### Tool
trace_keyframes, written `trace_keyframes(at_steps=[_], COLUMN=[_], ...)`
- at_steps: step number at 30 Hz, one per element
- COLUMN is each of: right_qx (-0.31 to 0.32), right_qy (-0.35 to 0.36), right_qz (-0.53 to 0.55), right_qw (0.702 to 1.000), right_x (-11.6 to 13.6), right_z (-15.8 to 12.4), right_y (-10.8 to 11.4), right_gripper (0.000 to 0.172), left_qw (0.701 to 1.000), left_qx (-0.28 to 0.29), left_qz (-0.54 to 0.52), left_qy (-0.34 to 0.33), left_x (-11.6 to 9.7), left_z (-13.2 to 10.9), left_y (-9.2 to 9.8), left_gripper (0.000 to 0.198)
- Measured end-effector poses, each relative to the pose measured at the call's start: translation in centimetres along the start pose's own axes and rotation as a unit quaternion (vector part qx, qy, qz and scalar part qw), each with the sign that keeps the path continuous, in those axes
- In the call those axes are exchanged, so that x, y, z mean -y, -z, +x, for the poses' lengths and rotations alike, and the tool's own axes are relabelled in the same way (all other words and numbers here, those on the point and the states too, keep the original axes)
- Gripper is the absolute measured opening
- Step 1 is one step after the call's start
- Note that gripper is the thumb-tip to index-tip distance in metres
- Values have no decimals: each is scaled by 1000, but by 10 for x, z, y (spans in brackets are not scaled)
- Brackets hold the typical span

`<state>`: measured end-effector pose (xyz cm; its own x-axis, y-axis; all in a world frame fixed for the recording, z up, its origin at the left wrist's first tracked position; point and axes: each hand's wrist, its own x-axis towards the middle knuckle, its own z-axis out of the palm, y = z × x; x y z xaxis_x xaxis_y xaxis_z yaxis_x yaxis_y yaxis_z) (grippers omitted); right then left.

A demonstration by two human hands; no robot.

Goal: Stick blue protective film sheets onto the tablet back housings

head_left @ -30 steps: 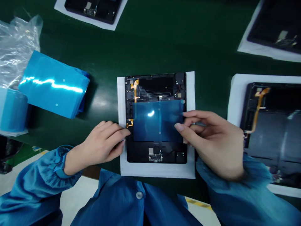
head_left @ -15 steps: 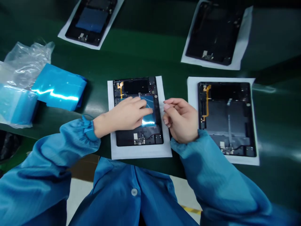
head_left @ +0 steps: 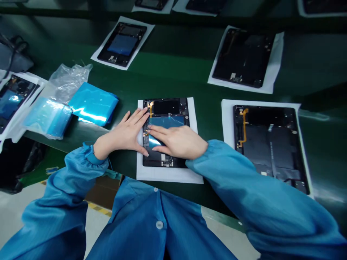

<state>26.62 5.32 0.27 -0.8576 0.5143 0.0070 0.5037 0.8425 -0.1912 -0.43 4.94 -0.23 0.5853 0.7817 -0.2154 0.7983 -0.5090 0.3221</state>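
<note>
An opened tablet with bare inner parts lies on a white sheet in front of me. A shiny blue film covers its middle. My left hand rests with spread fingers along the tablet's left edge, thumb near the lower left corner. Across the film reaches my right hand, its fingers stretched out and lying flat on the blue surface, tips near the left side. Part of the film and the tablet's lower right is hidden under that hand.
A stack of blue films and a clear plastic bag lie to the left. Another opened tablet sits at the right on white paper. Farther back are a tablet with blue film and a dark tablet.
My right hand has moved left from beside the tablet onto the blue film. My left hand has drawn back from the film to the tablet's left edge. The camera view has shifted.
</note>
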Motion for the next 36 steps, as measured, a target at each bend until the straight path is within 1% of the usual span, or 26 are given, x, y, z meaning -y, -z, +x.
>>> trace_keyframes(at_steps=[1, 3, 6, 8, 10, 12, 14, 17, 19, 20, 23, 24, 26, 28, 29, 30, 32, 34, 36], right_qx=[3, -10, -29, -27, -26, -27, -27, -34, -38, -36, -18, -21, -43, -66, -68, -64, -55, -53, -69], right_qy=[-7, -35, -70, -59, -27, 5, 12, -39, -74, -75, -32, -35, -80, -124, -119, -97, -37, 13, 23], right_qz=[-9, -14, -20, -35, -47, -45, -37, -41, -55, -62, -65, -64, -68, -82, -87, -87, -83, -78, -80], right_qw=[1000, 999, 997, 997, 998, 999, 999, 998, 995, 995, 997, 997, 994, 987, 987, 989, 994, 995, 994], right_x=[-6, -18, -23, -16, -5, 3, 3, -6, -11, -11, -5, -4, -1, 4, 8, 13, 26, 34, 33], right_z=[5, 11, 9, 5, 0, -3, -4, -1, 0, -1, -11, -15, -22, -27, -29, -31, -35, -40, -46], right_y=[0, -1, -5, -8, -10, -12, -13, -11, -9, -9, -8, -8, -9, -11, -13, -14, -17, -17, -17], right_gripper=[54, 54, 59, 62, 65, 64, 62, 59, 61, 63, 65, 64, 60, 60, 62, 64, 65, 62, 59], left_qw=[1000, 1000, 1000, 1000, 1000, 1000, 1000, 1000, 1000, 1000, 999, 999, 999, 999, 999, 999, 999, 999, 999], left_qx=[9, 17, 16, 13, 10, 8, 6, 5, 4, 3, 3, 3, 3, 1, -1, -4, -10, -15, -14], left_qz=[-1, -2, -6, -8, -8, -7, -10, -21, -26, -28, -34, -36, -37, -35, -34, -32, -29, -28, -30], left_qy=[1, 1, -2, -2, -1, -2, -4, -6, -5, -4, -4, -4, -3, -4, -6, -8, -12, -13, -10], left_x=[0, -1, -1, -1, -1, 0, 1, 2, 2, 2, 2, 3, 3, 3, 3, 3, 4, 4, 5], left_z=[1, 3, 4, 4, 4, 3, 4, 4, 5, 5, 5, 5, 6, 6, 6, 6, 5, 5, 4], left_y=[-1, -2, -2, -4, -5, -6, -7, -8, -8, -8, -8, -8, -8, -9, -9, -9, -10, -10, -11], left_gripper=[153, 157, 159, 159, 157, 157, 157, 159, 159, 159, 158, 158, 158, 159, 159, 157, 154, 151, 150])
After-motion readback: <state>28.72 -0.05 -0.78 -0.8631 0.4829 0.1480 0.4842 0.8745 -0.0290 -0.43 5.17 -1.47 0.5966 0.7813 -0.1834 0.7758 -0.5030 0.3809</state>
